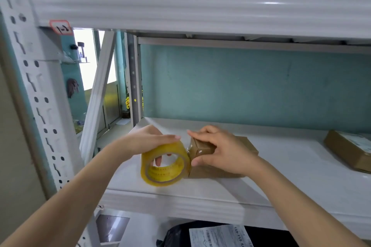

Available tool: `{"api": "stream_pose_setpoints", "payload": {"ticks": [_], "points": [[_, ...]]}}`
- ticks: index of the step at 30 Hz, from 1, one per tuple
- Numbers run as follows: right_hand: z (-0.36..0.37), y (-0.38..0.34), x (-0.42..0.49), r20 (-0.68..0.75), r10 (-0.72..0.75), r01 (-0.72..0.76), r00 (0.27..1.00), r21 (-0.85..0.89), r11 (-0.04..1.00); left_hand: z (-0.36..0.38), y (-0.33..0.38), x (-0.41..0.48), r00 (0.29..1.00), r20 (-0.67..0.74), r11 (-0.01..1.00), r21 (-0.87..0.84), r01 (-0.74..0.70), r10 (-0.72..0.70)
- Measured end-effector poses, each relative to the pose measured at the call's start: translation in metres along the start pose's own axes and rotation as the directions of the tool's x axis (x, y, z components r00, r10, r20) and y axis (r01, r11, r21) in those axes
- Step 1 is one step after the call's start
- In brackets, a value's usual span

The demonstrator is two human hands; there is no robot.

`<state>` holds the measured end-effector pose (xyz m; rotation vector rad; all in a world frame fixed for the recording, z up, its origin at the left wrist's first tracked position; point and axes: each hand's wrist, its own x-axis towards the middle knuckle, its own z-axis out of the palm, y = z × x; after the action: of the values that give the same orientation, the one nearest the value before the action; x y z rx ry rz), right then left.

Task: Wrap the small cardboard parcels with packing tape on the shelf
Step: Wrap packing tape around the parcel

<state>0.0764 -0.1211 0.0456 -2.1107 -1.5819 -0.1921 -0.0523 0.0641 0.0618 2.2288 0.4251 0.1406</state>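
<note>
Near the shelf (301, 176) front-left edge, left hand (148, 140) grips yellowish tape roll (165, 163), fingers curled through its core, right hand (222, 150) pinches small cardboard parcel (202, 149) atop a flat one; keep tape taut, press end down firmly.

A black bag (176, 235) with a white label (219, 236) lay near, low; a red-edged tag (60, 27) was far left.
</note>
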Motion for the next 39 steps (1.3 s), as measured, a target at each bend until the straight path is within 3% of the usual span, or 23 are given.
{"api": "stream_pose_setpoints", "payload": {"ticks": [2,4,9,12,14,19,24,26,28,29,31,33,39], "points": [[-0.003,0.004,-0.002,-0.027,0.045,-0.040,0.999,0.164,0.986,-0.001,-0.006,-0.006,0.996,-0.012,0.976,-0.201,-0.090,0.089],[-0.003,0.005,-0.003,-0.049,0.037,-0.020,0.998,0.310,0.951,-0.002,-0.004,-0.010,0.986,-0.054,0.940,-0.299,-0.166,0.157],[-0.023,0.006,-0.011,-0.267,0.085,0.070,0.960,0.521,0.851,-0.018,0.011,-0.016,0.971,-0.142,0.962,-0.170,-0.213,0.190],[-0.029,0.009,-0.018,-0.322,0.096,0.122,0.942,0.593,0.796,-0.023,0.014,-0.017,0.971,-0.153,0.972,-0.120,-0.203,0.184],[-0.022,0.011,-0.020,-0.358,0.177,0.134,0.917,0.694,0.708,-0.017,0.020,-0.014,0.972,-0.143,0.976,-0.084,-0.201,0.187],[-0.006,0.016,-0.025,-0.398,0.298,0.215,0.868,0.842,0.495,0.006,0.026,-0.004,0.985,-0.135,0.994,0.043,-0.098,0.103],[-0.014,0.020,-0.030,-0.312,0.270,0.144,0.911,0.855,0.499,0.014,0.037,0.004,0.987,-0.151,0.996,0.076,-0.046,0.057],[-0.029,0.018,-0.035,-0.268,0.239,0.052,0.933,0.759,0.649,0.016,0.041,0.007,0.987,-0.149,0.995,0.094,-0.042,0.055],[-0.050,0.005,-0.037,-0.277,0.130,0.002,0.952,0.430,0.903,0.018,0.044,0.009,0.988,-0.144,0.994,0.098,-0.042,0.056],[-0.059,-0.004,-0.037,-0.226,0.046,0.003,0.973,0.213,0.977,0.019,0.046,0.009,0.987,-0.147,0.994,0.096,-0.047,0.061],[-0.065,-0.021,-0.033,0.014,-0.023,0.026,1.000,-0.206,0.978,0.022,0.048,0.010,0.984,-0.159,0.994,0.094,-0.060,0.075],[-0.063,-0.030,-0.031,0.159,0.017,0.051,0.987,-0.415,0.908,0.023,0.050,0.010,0.982,-0.169,0.993,0.098,-0.068,0.084],[-0.070,-0.034,-0.036,0.191,0.002,0.083,0.982,-0.438,0.895,0.030,0.053,0.005,0.986,-0.138,0.992,0.093,-0.086,0.098]]}}
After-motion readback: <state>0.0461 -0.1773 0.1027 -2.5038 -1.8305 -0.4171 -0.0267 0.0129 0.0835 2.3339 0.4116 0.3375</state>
